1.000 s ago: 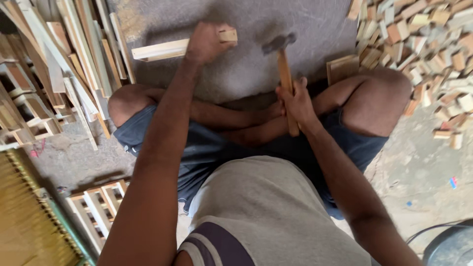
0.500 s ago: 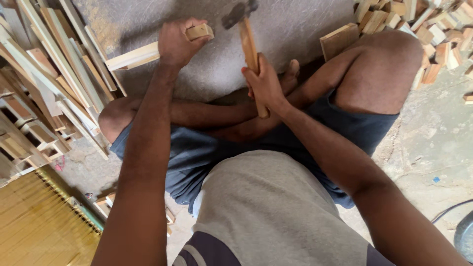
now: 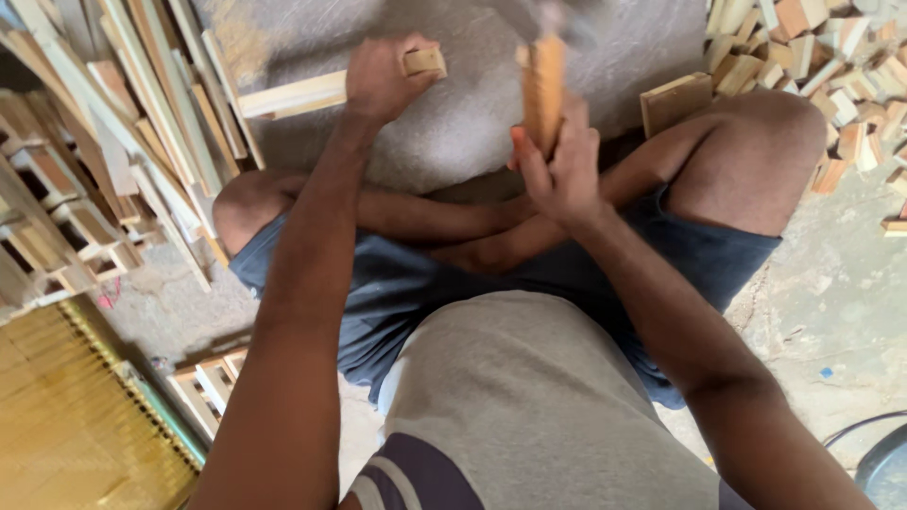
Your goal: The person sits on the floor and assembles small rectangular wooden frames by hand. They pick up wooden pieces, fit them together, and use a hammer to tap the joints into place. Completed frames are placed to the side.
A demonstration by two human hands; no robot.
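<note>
Gripping wooden strip at 11 o'clock in left hand, clenching hammer in right hand; risking struck fingers, blurred head swinging close.

Pale yellow wooden slat and orange-brown hammer handle stand out against a speckled grey stone slab; dark blue shorts, a grey shirt with a navy-and-white striped hem, and tan and reddish wood blocks surround them.
</note>
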